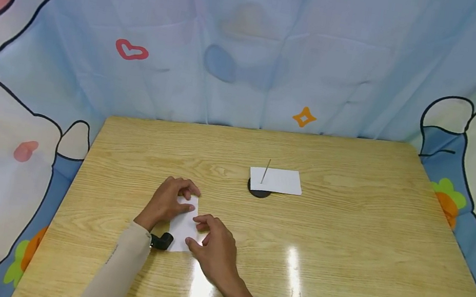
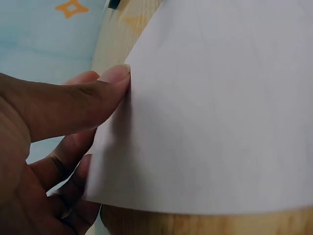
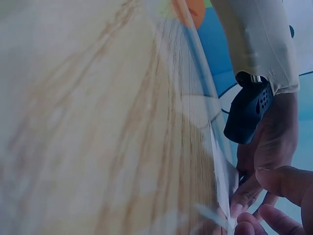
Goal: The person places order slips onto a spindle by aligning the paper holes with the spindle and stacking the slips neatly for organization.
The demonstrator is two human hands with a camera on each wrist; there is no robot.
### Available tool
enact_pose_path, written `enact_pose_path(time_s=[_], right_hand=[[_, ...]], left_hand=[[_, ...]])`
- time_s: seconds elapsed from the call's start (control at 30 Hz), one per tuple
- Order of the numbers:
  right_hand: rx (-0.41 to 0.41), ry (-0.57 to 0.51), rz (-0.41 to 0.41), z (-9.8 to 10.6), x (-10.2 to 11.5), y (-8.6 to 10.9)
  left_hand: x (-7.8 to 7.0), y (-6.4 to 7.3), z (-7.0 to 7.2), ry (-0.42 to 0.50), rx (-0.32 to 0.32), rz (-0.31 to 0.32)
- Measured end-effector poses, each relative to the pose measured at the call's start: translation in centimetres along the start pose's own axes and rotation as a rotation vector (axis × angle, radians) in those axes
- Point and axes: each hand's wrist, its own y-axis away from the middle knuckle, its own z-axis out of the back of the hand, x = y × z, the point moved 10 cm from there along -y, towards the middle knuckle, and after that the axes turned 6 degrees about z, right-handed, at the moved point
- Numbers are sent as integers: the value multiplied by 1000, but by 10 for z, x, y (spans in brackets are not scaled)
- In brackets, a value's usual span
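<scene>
A white sheet of paper (image 1: 182,230) is close over the wooden table, left of its middle. My left hand (image 1: 167,202) holds its far left part. In the left wrist view, the thumb (image 2: 105,93) presses the face of the paper (image 2: 210,107) near a corner, with the other fingers behind the edge. Beside the paper's right edge is my right hand (image 1: 218,246), thumb and fingers bent loosely with a gap between them. In the right wrist view its thumb (image 3: 283,180) overlaps the left hand (image 3: 269,137), and the paper (image 3: 222,171) appears edge-on.
Toward the back of the table (image 1: 347,228) a thin upright rod (image 1: 266,168) stands at a black round base (image 1: 259,193). Another white paper (image 1: 281,181) lies over that base, around the rod's foot. A printed curtain (image 1: 259,43) surrounds the back and sides.
</scene>
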Motion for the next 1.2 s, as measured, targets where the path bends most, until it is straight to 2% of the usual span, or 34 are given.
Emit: enact_pose_path(time_s=[0.3, 0.5, 0.83, 1.03, 1.2], right_hand=[[8, -12, 6, -1, -1, 1], [1, -13, 10, -1, -2, 1], [-7, 5, 9, -1, -4, 0], [-15, 16, 10, 0, -5, -1], [-19, 34, 10, 0, -7, -1]], left_hand=[[2, 1, 3, -24, -30, 41], [8, 1, 4, 2, -27, 94], [3, 4, 10, 13, -89, 54], [5, 2, 7, 32, -48, 53], [6, 1, 6, 85, -6, 58]])
